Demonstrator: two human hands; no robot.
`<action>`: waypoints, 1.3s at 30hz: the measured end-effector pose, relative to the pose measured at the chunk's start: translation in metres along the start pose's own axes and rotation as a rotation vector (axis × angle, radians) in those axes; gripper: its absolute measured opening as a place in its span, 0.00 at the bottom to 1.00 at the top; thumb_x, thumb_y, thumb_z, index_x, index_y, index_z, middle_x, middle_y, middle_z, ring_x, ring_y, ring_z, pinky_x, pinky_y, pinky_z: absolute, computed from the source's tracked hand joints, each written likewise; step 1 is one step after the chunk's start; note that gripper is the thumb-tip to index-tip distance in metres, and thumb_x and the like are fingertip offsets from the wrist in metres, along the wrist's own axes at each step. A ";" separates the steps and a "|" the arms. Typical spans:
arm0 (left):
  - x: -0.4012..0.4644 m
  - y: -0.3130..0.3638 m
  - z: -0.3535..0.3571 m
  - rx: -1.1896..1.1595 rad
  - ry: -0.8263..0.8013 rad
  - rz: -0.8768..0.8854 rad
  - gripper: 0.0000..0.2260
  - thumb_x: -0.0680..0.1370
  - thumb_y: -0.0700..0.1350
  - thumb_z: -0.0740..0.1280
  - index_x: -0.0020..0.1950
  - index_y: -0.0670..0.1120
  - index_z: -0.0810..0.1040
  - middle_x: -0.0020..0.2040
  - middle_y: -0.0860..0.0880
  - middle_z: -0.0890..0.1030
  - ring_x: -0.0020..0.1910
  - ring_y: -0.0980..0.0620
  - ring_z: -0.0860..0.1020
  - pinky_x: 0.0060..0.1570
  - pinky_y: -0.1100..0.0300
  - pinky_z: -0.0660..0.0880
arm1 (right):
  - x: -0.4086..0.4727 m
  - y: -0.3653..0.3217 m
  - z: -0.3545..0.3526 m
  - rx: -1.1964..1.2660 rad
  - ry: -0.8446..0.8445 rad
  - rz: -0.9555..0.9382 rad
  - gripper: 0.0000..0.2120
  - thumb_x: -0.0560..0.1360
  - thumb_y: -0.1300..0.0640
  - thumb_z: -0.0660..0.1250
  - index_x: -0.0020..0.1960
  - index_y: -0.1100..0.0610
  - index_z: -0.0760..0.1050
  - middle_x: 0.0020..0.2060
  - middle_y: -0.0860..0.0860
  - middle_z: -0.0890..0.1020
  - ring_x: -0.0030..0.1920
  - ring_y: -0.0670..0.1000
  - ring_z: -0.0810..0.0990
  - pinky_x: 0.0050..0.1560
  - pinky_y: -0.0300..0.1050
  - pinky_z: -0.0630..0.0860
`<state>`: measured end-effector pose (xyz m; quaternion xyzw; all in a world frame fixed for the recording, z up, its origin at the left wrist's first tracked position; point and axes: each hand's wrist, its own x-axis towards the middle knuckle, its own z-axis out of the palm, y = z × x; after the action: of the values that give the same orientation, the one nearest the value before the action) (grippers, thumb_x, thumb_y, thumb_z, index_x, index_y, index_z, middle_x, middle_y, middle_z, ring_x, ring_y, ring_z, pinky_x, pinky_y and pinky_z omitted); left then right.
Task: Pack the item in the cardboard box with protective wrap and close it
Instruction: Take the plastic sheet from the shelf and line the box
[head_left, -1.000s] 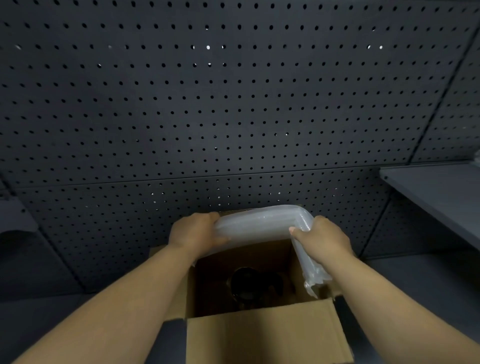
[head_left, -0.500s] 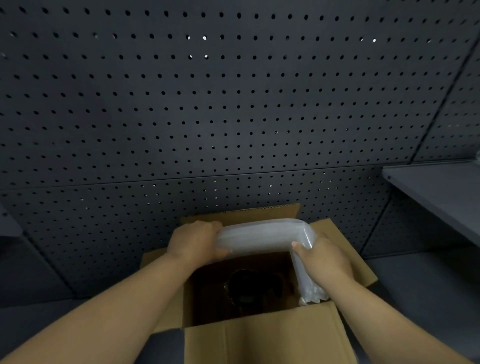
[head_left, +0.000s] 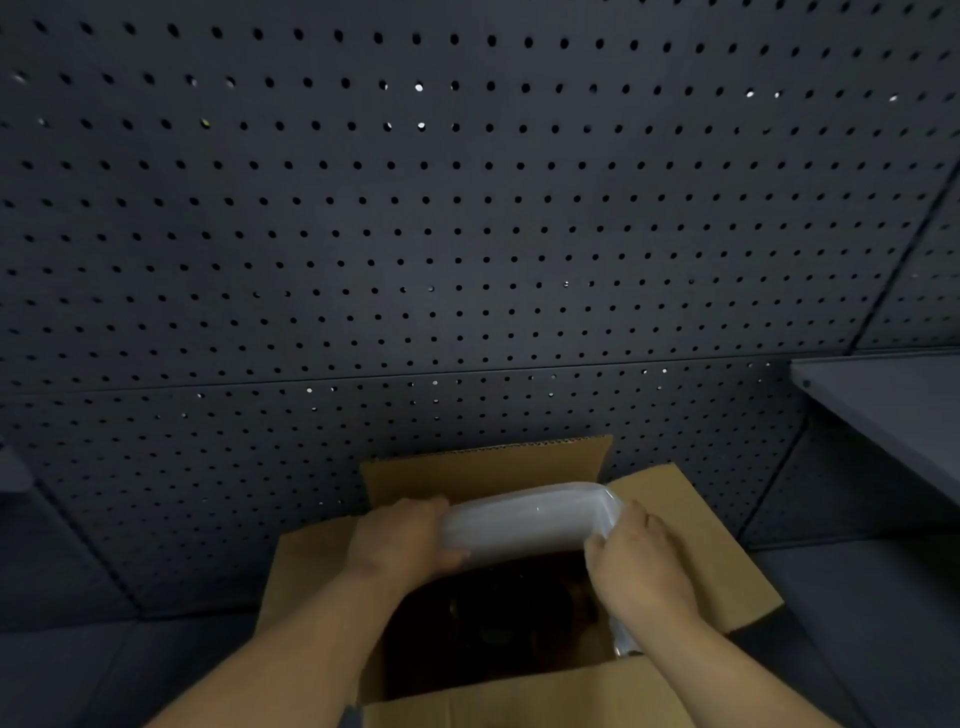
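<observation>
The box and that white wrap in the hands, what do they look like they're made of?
The box looks like plain brown corrugated cardboard, matte; fluting shows along the back flap's top edge. The wrap looks like translucent whitish plastic cushioning, glossy with small highlights, bending softly between the left hand and right hand; exact type unclear.

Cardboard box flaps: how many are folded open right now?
4. Brown cardboard box flaps: far flap upright against the pegboard, left flap splayed outward, right flap splayed outward, near flap at the bottom edge, partly cut off by the frame.
</observation>
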<state>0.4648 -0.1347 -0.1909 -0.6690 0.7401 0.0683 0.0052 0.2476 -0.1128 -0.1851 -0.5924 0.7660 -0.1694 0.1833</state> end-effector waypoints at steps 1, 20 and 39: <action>0.001 0.000 0.002 -0.003 -0.009 -0.003 0.19 0.75 0.61 0.64 0.58 0.50 0.72 0.54 0.49 0.80 0.50 0.50 0.79 0.49 0.54 0.78 | 0.000 0.000 0.002 0.011 -0.006 0.000 0.26 0.79 0.52 0.57 0.74 0.59 0.56 0.62 0.55 0.71 0.57 0.53 0.74 0.45 0.39 0.73; 0.018 -0.007 0.030 -0.126 0.026 -0.010 0.26 0.71 0.64 0.66 0.64 0.53 0.66 0.62 0.52 0.69 0.61 0.51 0.67 0.55 0.56 0.72 | 0.025 0.003 0.037 -0.146 0.104 -0.095 0.27 0.76 0.61 0.63 0.72 0.55 0.57 0.65 0.54 0.68 0.63 0.51 0.69 0.62 0.41 0.70; 0.011 0.006 0.045 -0.088 0.210 -0.041 0.13 0.79 0.43 0.60 0.64 0.48 0.67 0.61 0.47 0.71 0.58 0.48 0.71 0.51 0.58 0.68 | 0.029 0.027 0.032 -0.241 -0.057 -0.268 0.42 0.74 0.62 0.66 0.78 0.52 0.43 0.70 0.50 0.59 0.69 0.50 0.60 0.71 0.42 0.62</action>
<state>0.4537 -0.1402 -0.2359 -0.6871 0.7190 0.0304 -0.1004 0.2337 -0.1361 -0.2277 -0.7115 0.6893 -0.0825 0.1087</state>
